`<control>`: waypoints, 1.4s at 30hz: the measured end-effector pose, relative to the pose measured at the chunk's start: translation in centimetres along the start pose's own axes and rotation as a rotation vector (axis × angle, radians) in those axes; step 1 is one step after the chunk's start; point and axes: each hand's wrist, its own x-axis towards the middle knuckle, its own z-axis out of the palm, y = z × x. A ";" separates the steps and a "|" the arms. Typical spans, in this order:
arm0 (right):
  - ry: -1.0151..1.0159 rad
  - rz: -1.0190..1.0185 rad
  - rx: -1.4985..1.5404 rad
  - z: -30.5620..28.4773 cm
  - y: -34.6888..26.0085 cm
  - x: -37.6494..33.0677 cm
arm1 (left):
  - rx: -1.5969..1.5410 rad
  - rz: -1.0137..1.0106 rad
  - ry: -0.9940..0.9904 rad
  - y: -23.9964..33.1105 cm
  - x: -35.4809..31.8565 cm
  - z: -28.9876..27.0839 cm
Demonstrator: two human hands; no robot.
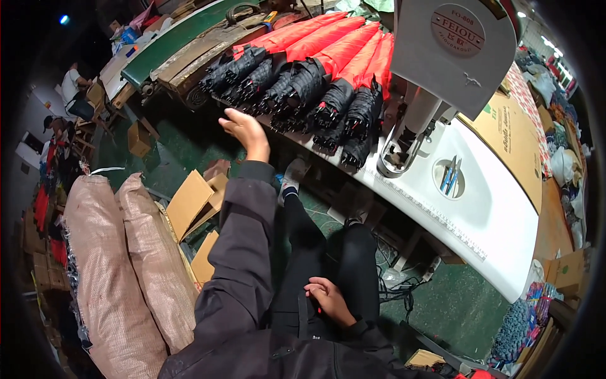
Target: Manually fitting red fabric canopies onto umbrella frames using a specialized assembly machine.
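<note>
My left hand point(248, 132) is held out over the floor, just short of the table's near-left edge, its fingers stretched and nothing in them. Beyond it lies a pile of folded umbrellas point(297, 82), red cloth at the far end and black cloth with rib tips at the near end. Low over my lap, my right hand point(331, 301) has its fingers curled in. A small red spot shows beneath those fingers, too little to name. A dark strap point(303, 316) hangs beside that hand.
A white sewing machine point(451, 47) stands on the white table point(486, 215). Blue-handled thread snips point(451, 177) lie in a round recess. Cardboard point(505, 139) covers the right side. Two woven sacks point(113, 271) and open cartons point(189, 202) stand at left. Cables point(404, 290) run under the table.
</note>
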 end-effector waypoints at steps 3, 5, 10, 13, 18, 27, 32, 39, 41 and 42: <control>0.014 0.023 -0.017 0.2 -0.4 -0.1 | -0.027 -0.067 -0.012 -0.5 2.2 0.2; 0.013 0.042 -0.002 0.8 -0.6 0.0 | -0.042 -0.035 -0.098 -0.6 2.9 1.9; 0.016 0.039 -0.019 0.4 -0.6 0.8 | -0.089 -0.044 -0.304 -2.0 1.9 2.1; 0.022 0.080 -0.030 1.2 -1.7 0.6 | -0.125 -0.055 -0.255 -2.8 2.3 -0.3; 0.007 0.096 -0.100 0.7 -1.6 0.8 | -0.159 -0.082 -0.108 -3.9 5.5 -1.9; 0.053 0.166 0.001 0.4 -1.0 1.7 | -0.024 0.037 -0.027 -4.9 14.6 1.1; 0.068 0.201 0.045 0.7 -0.8 2.5 | -0.048 0.091 -0.171 -5.0 14.7 3.5; 0.060 0.205 0.051 1.2 -0.9 3.1 | -0.085 0.130 -0.098 -4.8 15.5 0.6; 0.047 0.199 0.043 1.2 -0.7 3.1 | -0.032 0.100 -0.053 -6.2 17.9 0.3; 0.043 0.193 0.043 1.3 -0.7 3.1 | 0.000 0.134 -0.040 -6.9 19.1 0.1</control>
